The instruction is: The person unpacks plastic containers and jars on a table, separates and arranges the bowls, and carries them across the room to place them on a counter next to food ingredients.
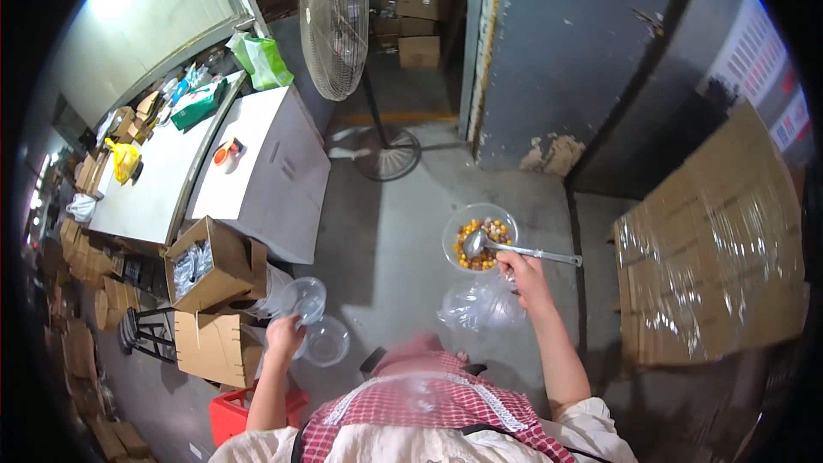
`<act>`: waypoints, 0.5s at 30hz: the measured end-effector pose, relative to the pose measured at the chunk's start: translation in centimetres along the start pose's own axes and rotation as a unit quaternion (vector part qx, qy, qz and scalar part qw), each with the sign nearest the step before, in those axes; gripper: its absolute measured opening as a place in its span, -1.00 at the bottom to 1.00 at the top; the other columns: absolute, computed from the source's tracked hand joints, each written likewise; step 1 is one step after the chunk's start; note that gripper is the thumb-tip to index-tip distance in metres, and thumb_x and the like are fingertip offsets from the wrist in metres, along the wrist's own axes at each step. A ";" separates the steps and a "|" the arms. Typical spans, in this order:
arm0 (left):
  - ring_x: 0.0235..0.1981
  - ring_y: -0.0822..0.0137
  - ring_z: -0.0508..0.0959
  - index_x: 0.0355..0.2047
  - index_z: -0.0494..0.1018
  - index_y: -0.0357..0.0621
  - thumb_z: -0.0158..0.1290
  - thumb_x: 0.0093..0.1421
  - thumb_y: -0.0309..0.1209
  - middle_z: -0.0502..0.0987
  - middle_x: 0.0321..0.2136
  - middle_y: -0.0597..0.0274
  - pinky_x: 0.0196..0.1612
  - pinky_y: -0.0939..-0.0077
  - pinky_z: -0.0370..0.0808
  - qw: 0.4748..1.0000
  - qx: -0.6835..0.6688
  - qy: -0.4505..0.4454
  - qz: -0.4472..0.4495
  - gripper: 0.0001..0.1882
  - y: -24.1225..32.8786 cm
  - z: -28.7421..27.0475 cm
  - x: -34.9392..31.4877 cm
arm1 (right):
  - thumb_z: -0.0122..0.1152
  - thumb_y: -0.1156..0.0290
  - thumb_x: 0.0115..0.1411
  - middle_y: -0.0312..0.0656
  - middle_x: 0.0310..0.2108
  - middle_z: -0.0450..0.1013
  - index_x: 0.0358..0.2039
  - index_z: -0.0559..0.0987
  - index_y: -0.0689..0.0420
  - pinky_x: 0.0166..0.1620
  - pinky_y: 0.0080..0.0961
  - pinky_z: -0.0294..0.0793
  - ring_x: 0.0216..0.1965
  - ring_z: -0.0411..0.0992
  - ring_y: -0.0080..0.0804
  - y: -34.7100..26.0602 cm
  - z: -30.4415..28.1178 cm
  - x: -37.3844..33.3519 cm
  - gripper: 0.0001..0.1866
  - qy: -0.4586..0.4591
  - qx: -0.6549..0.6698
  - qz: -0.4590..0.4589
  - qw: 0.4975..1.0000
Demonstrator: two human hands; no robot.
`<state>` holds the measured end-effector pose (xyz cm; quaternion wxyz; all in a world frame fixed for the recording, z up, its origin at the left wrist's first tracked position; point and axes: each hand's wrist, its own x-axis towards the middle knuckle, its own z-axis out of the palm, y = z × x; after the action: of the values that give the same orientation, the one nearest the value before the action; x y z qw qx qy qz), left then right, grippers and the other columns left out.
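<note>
My left hand (285, 334) is closed on the rim of a clear round plastic bowl (305, 296). Just below it is another clear round plastic container (327, 343). My right hand (527, 281) has its fingers closed on a crumpled clear plastic bag (482, 303), which hangs toward the left. Beyond that hand, a large clear bowl (450, 225) contains many small yellow, orange and purplish round pieces (490, 230). A metal ladle (549, 255) has its scoop over these pieces and its handle reaching right, past my right fingertips. Whether the fingers touch the handle I cannot tell.
A standing fan (336, 26) rises ahead, beside a white cabinet (274, 163). Open cardboard boxes (210, 279) and a red plastic stool or crate (230, 414) are at my left. Film-wrapped cartons (711, 249) are stacked on the right, near a grey metal door (566, 51).
</note>
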<state>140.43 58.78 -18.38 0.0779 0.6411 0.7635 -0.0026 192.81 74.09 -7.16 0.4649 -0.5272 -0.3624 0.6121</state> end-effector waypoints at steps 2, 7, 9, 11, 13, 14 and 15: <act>-0.24 -0.04 0.63 -0.18 0.63 0.00 0.23 0.07 -0.18 0.65 -0.34 0.00 -0.14 0.09 0.55 0.999 -0.003 0.009 -0.050 -0.68 0.2 0.5 0.2 | 0.22 0.38 0.18 -0.43 -0.63 0.39 -0.63 0.50 0.08 -0.50 -0.62 0.18 -0.59 0.29 -0.70 -3.1 0.1 8.6 -0.75 -0.026 -0.023 0.022 0.999; -0.20 -0.02 0.64 -0.14 0.65 -0.03 0.26 0.03 -0.20 0.66 -0.29 -0.03 -0.08 0.11 0.56 0.969 -0.029 -0.058 -0.239 -0.63 3.9 2.1 6.3 | 0.24 0.39 0.15 -0.40 -0.62 0.41 -0.63 0.51 0.10 -0.47 -0.62 0.20 -0.57 0.31 -0.67 -9.1 3.6 28.6 -0.77 -0.029 -0.002 -0.011 1.000; -0.21 -0.03 0.65 -0.15 0.66 -0.04 0.29 0.01 -0.21 0.67 -0.29 -0.03 -0.08 0.13 0.57 0.968 -0.033 -0.029 -0.248 -0.62 4.5 3.2 11.6 | 0.24 0.40 0.15 -0.38 -0.61 0.42 -0.62 0.52 0.13 -0.45 -0.62 0.22 -0.55 0.32 -0.66 -10.9 5.7 38.1 -0.78 -0.043 0.018 -0.056 0.997; -0.22 -0.04 0.65 -0.16 0.67 -0.04 0.31 -0.01 -0.21 0.67 -0.30 -0.03 -0.09 0.14 0.57 0.956 -0.061 -0.052 -0.282 -0.61 6.0 3.7 15.1 | 0.24 0.41 0.14 -0.33 -0.60 0.43 -0.59 0.54 0.18 -0.40 -0.59 0.27 -0.53 0.35 -0.60 -13.4 7.3 44.1 -0.80 -0.021 0.042 -0.067 0.997; -0.22 -0.04 0.66 -0.17 0.67 -0.05 0.33 -0.03 -0.22 0.67 -0.30 -0.02 -0.10 0.15 0.58 0.945 -0.100 -0.018 -0.310 -0.61 7.2 4.1 20.3 | 0.24 0.42 0.13 -0.33 -0.60 0.42 -0.58 0.54 0.18 -0.41 -0.58 0.28 -0.53 0.35 -0.59 -15.6 8.5 51.6 -0.81 -0.043 0.048 -0.079 0.995; -0.20 -0.04 0.66 -0.17 0.67 -0.09 0.33 -0.02 -0.21 0.67 -0.28 -0.05 -0.08 0.16 0.58 0.934 -0.104 -0.026 -0.341 -0.60 8.3 3.8 22.6 | 0.24 0.41 0.13 -0.34 -0.61 0.42 -0.59 0.53 0.17 -0.41 -0.58 0.27 -0.53 0.34 -0.60 -16.9 9.2 55.0 -0.81 -0.053 0.049 -0.078 0.994; -0.19 -0.04 0.66 -0.16 0.67 -0.10 0.33 0.00 -0.20 0.67 -0.27 -0.05 -0.07 0.17 0.58 0.924 -0.107 -0.034 -0.367 -0.60 9.1 3.4 25.0 | 0.24 0.41 0.13 -0.34 -0.61 0.42 -0.59 0.53 0.17 -0.41 -0.58 0.27 -0.53 0.34 -0.60 -18.2 9.7 58.3 -0.81 -0.061 0.048 -0.077 0.994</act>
<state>145.61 84.47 -23.95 0.1656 0.3036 0.9379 0.0285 185.96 135.54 -6.36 0.5120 -0.4370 -0.3997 0.6222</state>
